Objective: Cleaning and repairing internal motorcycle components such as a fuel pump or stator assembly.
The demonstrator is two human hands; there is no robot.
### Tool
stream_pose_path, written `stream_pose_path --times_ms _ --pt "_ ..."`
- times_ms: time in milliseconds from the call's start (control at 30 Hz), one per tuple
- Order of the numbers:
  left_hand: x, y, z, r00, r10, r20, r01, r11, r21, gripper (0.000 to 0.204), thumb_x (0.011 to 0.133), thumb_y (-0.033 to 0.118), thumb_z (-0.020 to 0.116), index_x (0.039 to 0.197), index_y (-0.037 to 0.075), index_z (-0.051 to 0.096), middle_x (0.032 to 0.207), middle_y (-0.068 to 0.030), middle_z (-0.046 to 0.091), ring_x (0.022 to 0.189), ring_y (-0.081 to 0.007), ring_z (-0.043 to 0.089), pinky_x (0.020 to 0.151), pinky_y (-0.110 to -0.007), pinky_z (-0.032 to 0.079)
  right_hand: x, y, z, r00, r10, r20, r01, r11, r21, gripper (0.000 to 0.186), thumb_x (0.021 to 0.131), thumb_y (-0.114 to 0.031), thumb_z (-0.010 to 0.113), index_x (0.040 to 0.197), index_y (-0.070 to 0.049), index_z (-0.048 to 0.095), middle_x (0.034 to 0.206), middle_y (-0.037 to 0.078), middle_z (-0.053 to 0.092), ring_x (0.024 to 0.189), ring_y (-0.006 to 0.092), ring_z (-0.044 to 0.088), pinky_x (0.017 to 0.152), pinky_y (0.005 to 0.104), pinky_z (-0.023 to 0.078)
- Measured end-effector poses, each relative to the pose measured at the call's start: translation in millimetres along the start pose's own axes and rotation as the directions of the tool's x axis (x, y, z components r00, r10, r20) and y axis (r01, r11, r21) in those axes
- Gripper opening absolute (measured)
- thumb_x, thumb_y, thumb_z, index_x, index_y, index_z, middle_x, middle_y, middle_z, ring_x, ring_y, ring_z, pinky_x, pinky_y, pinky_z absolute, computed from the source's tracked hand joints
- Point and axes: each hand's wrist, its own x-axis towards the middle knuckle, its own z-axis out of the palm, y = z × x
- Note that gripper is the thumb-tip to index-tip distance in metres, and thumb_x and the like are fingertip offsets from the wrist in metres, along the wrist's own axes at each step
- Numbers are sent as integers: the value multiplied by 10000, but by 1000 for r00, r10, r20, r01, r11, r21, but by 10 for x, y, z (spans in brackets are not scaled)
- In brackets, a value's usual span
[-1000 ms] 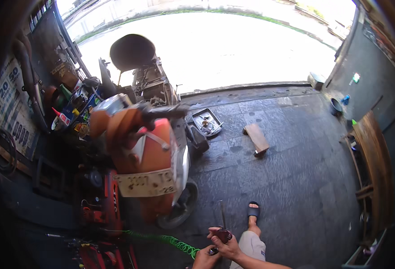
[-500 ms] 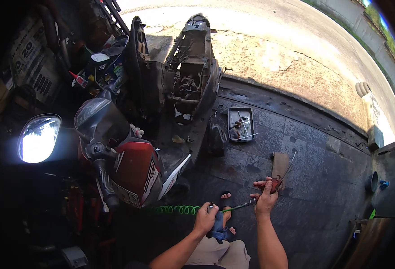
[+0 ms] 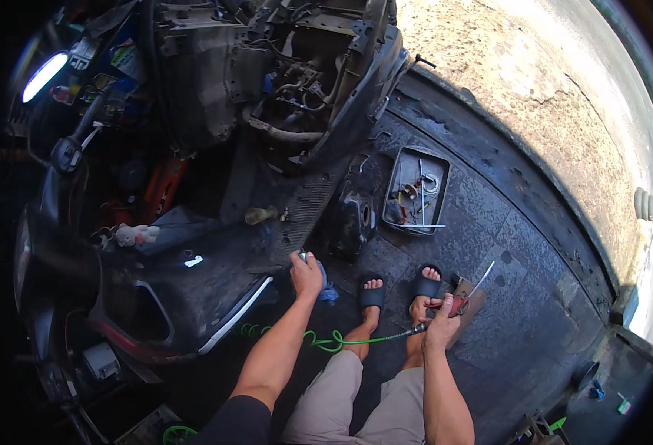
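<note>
My left hand (image 3: pixel 306 273) is closed around a small object with a blue rag (image 3: pixel 327 291) hanging from it, close to the edge of a dark scooter's floorboard (image 3: pixel 297 211). In my right hand (image 3: pixel 440 317) I hold a red air blow gun (image 3: pixel 461 300). Its thin metal nozzle points up and to the right. A green coiled hose (image 3: pixel 341 341) runs from the gun leftward across my legs. Both my feet in black sandals (image 3: pixel 372 295) stand on the dark floor between my hands.
A stripped scooter (image 3: pixel 297 89) with its engine bare stands at the top. A metal tray (image 3: pixel 415 191) with small tools and parts lies on the floor right of it. A black part (image 3: pixel 352 222) sits next to the tray. A raised sill (image 3: pixel 519 170) borders sunlit ground.
The view has swung down and closer over the scooter. My left hand has moved up from the hose to the floorboard edge. My right hand still holds the blow gun.
</note>
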Motion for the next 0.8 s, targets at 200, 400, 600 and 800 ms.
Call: stream_pose_path --times_ms 200,400,600,800 --pt "780 8 7 902 -50 -429 -2 993 -118 392 1008 267 475 1219 -62 443 1048 -340 616 990 -501 597 844 -512 442 668 135 302 984 86 155 -93 995 34 435 1027 -366 524 1221 23 500 896 124 669 810 205 695 483 272 566" --pt "1160 -754 252 711 234 -663 -107 968 227 377 1006 241 483 1212 -67 419 1023 -311 608 924 -498 591 825 -538 433 1043 262 628 909 61 412 -72 997 12 450 1028 -359 526 1243 33 475 914 139 667 799 180 673 522 278 587" --pt "1049 -945 548 757 -139 -639 111 990 -84 345 988 218 526 1190 -54 464 1028 -317 611 944 -499 595 830 -526 443 1212 236 680 879 29 476 -74 994 76 361 1020 -283 554 1221 8 481 943 148 657 864 245 692 539 270 607" --pt "1456 -1066 753 800 6 -600 111 981 157 363 920 245 646 1160 -25 608 1073 -227 595 1019 -413 597 857 -476 470 1510 280 708 898 116 425 -115 993 -29 338 1022 -289 551 1197 -6 493 911 143 658 837 239 698 510 284 598"
